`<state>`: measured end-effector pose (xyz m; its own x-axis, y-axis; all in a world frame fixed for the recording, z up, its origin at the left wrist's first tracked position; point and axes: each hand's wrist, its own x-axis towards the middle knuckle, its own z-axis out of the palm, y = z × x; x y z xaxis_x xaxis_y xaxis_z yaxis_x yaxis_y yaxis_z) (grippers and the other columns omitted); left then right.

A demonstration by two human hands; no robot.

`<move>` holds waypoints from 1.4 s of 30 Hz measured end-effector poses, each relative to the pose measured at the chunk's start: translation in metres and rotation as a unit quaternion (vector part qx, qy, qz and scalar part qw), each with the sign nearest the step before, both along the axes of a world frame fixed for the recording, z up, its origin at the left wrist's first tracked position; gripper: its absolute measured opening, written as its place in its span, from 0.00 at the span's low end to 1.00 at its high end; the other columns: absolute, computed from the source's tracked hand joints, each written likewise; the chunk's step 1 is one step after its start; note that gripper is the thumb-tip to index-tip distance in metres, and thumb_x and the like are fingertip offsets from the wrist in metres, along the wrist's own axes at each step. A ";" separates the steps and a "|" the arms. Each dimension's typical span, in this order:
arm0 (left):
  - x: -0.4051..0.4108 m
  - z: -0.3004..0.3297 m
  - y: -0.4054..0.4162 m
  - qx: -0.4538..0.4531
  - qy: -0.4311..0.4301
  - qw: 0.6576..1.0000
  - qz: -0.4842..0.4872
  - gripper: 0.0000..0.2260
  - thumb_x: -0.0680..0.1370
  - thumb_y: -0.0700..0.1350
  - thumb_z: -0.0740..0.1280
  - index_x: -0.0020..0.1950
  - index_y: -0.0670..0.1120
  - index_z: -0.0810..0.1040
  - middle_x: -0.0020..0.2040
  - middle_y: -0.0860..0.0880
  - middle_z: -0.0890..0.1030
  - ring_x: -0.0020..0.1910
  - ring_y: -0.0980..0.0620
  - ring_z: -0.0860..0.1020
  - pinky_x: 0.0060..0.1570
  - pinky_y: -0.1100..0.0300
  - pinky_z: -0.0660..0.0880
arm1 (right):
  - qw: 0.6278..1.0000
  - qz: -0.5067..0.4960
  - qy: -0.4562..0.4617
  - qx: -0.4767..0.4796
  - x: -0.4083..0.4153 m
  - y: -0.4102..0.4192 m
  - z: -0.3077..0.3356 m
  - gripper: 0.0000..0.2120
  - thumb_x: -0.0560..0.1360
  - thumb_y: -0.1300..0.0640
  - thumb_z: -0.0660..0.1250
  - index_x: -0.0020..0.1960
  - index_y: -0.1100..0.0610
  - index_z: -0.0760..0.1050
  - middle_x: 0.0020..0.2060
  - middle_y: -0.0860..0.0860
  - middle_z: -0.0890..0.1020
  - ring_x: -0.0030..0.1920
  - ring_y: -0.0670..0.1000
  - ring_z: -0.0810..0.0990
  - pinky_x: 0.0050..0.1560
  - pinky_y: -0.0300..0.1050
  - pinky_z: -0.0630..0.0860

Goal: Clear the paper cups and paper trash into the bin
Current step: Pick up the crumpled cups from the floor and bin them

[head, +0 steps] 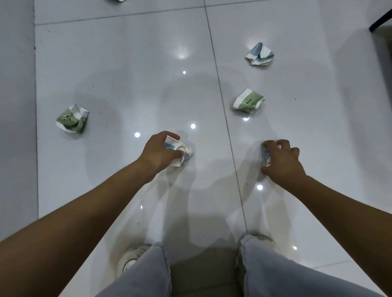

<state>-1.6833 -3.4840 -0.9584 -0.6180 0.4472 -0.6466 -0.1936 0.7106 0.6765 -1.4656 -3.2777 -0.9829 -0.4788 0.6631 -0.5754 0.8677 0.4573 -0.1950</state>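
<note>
From the head view, a glossy white tiled floor [127, 63] is seen from above, crossed by a dark grout line running from the far edge toward the near edge between the two arms. The left hand [158, 151] is curled around a crushed blue-and-white paper cup [182, 152] that lies on the floor just left of that grout line; the thumb and fingers are wrapped over the cup's top and near side. The right hand [280, 162] is closed over a second crumpled blue-and-white cup [266, 155] just right of the grout line, most of which is hidden under the fingers, so only a small blue and white patch can be made out. Three more crushed cups are left lying apart from the hands: a green-printed cup [72, 119] toward the left edge of the floor, another green cup [248, 102] on the right tile beyond the right hand, and a blue cup [259, 54] farther out on the same tile. A scrap of white paper [118, 0] is cut off at the far edge. A dark furniture leg [380, 20] is seen at the far right corner. At the near edge, grey trouser legs [148, 273] and pale shoes [132, 257] are visible.
</note>
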 end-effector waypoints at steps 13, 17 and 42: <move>0.005 -0.003 0.001 -0.022 -0.002 1.000 -0.012 0.15 0.71 0.38 0.73 0.55 0.49 0.77 0.54 0.47 0.76 0.47 0.51 0.73 0.36 0.64 0.71 | 0.998 0.021 0.057 0.029 0.015 -0.004 -0.005 0.25 0.72 0.68 0.65 0.66 0.51 0.71 0.66 0.53 0.67 0.59 0.63 0.67 0.54 0.53 0.72; 0.005 -0.002 0.002 -0.025 -0.002 1.000 -0.018 0.16 0.71 0.38 0.73 0.55 0.49 0.77 0.53 0.48 0.76 0.46 0.51 0.73 0.37 0.64 0.71 | 0.995 0.022 0.101 0.009 -0.002 -0.010 0.001 0.26 0.72 0.65 0.66 0.68 0.50 0.70 0.67 0.53 0.68 0.60 0.63 0.68 0.53 0.46 0.68; -0.002 0.480 0.054 -0.021 0.009 0.998 -0.060 0.14 0.72 0.39 0.72 0.56 0.48 0.76 0.54 0.48 0.76 0.43 0.56 0.74 0.34 0.66 0.69 | 0.984 0.022 0.166 -0.068 -0.070 -0.025 0.490 0.26 0.73 0.63 0.67 0.67 0.46 0.69 0.65 0.48 0.67 0.61 0.56 0.66 0.53 0.45 0.74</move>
<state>-1.6851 -3.4298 -0.4781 -0.5736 0.4910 -0.6557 -0.0929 0.7563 0.6476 -1.5361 -3.3025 -0.4928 -0.6816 0.5650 -0.4650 0.7260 0.4430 -0.5259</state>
